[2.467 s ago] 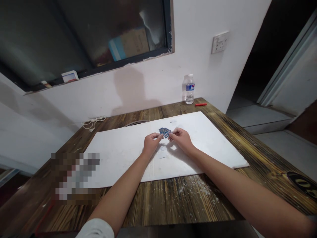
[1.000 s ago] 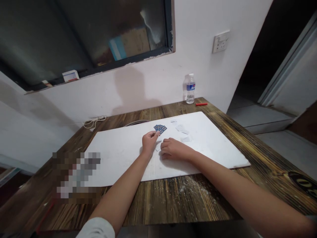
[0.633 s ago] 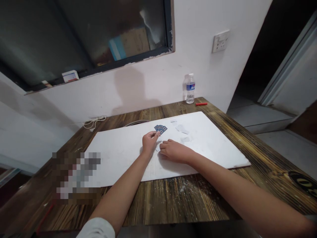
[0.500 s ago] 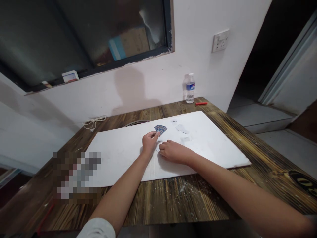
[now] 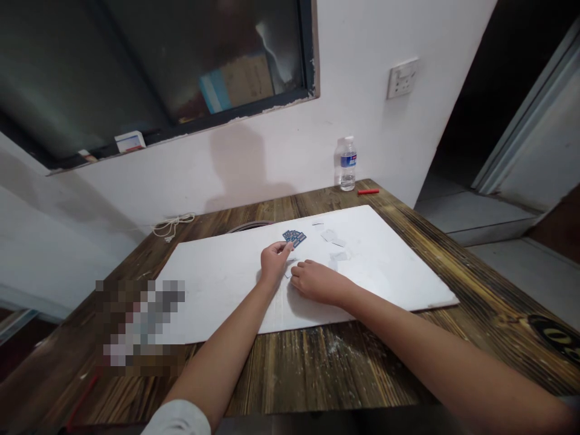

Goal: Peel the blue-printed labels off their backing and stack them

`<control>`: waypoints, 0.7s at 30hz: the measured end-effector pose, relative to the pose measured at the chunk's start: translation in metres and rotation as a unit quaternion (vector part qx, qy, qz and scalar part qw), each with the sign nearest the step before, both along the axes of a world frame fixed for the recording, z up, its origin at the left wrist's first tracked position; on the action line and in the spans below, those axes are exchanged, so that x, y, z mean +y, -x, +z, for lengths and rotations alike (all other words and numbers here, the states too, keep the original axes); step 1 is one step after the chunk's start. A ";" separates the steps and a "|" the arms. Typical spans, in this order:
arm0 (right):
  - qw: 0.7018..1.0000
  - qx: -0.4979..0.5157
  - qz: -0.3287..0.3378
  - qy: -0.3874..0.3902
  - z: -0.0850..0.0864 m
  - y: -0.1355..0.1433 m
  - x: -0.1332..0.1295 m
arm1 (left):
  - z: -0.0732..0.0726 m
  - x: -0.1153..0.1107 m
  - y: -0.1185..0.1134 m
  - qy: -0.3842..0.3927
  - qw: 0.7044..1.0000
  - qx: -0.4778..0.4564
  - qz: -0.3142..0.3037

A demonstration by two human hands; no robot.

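A small fan of blue patterned cards (image 5: 296, 238) is pinched between the thumb and fingers of my left hand (image 5: 272, 261), held over a white board (image 5: 217, 290). Close beside it, to the right, my right hand (image 5: 317, 281) rests low on the board with its fingers curled in. A pale card (image 5: 289, 270) lies at the right fingertips, partly covered; whether they grip it is hidden. Beyond my right hand, several whitish cards (image 5: 329, 235) lie scattered on the board, hard to tell from its surface.
The board lies on a dark wooden table (image 5: 312, 368). Along the wall side stand a water bottle (image 5: 348, 166), a red stick-like object (image 5: 368, 191) and a coiled white cord (image 5: 174, 223). A pixelated patch covers something at the left.
Both hands keep nearly the same pose and place. The whole view has shifted down very slightly.
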State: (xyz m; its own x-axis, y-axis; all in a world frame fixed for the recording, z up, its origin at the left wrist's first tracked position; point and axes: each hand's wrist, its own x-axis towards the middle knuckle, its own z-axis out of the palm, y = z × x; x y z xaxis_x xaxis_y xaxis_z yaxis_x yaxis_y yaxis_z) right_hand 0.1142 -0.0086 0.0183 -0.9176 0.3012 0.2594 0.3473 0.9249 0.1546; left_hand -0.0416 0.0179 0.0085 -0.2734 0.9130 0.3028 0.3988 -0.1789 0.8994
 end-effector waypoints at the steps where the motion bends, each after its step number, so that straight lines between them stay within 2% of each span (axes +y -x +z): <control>1: 1.000 0.002 0.001 -0.002 0.000 0.000 0.000 | 0.000 0.000 0.000 0.000 1.000 0.000 -0.002; 12: 1.000 0.013 0.016 0.011 0.000 -0.004 0.005 | -0.002 0.001 0.001 -0.007 1.000 -0.009 -0.009; 14: 0.998 0.046 0.003 0.040 0.001 -0.005 0.006 | -0.002 0.001 0.001 -0.008 1.000 -0.012 -0.011; 16: 0.987 0.126 -0.027 0.098 0.000 -0.006 0.009 | -0.002 0.001 0.001 -0.007 1.000 -0.012 -0.013; 18: 0.950 0.246 -0.072 0.180 -0.001 -0.009 0.014 | -0.001 0.000 0.001 -0.007 1.000 -0.013 -0.009; 21: 0.840 0.425 -0.132 0.312 -0.006 -0.013 0.024 | 0.000 0.000 -0.001 -0.004 1.000 -0.020 -0.009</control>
State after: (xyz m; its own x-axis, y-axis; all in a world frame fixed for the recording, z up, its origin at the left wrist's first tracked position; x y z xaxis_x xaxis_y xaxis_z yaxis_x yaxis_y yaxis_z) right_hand 0.1277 0.0158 0.0128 -0.3604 0.7855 0.5032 0.2932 0.6074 -0.7383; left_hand -0.0411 0.0175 0.0086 -0.2692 0.9157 0.2985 0.3587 -0.1923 0.9134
